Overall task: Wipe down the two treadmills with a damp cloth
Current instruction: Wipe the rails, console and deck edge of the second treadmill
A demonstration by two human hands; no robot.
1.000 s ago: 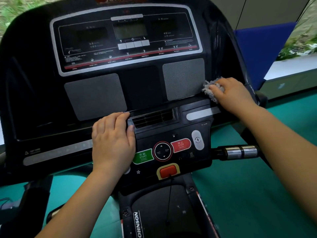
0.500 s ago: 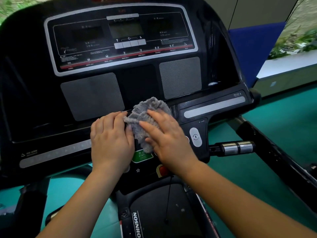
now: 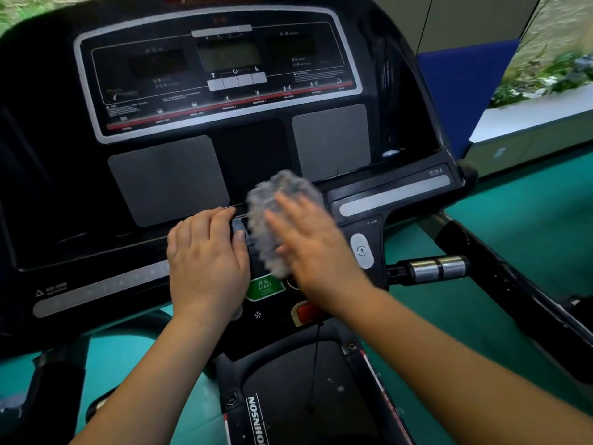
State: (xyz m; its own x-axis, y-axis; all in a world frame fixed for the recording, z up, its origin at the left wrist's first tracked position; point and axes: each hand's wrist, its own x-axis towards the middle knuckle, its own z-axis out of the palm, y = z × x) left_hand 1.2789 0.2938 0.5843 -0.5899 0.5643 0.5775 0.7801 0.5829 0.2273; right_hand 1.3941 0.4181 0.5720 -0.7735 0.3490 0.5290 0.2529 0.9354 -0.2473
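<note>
Cloth (image 3: 282, 220), grey and fluffy, lies spread on the middle of the treadmill console (image 3: 167, 181) just above the green START button (image 3: 264, 286), pressed there by the right hand (image 3: 308, 248), its fingers stretched flat rather than curled, likely so the palm sweeps a broad patch. The left hand (image 3: 205, 255) rests palm-down beside it on the console ledge, fingers relaxed and gripping nothing, apparently as a brace. JOHNSON lettering (image 3: 257, 420) reads on the deck cover below; the small panel print is too blurred to read.

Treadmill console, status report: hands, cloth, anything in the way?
Right hand presses grey cloth flat on console centre. Left hand rests on console beside it. START button just below cloth.
</note>
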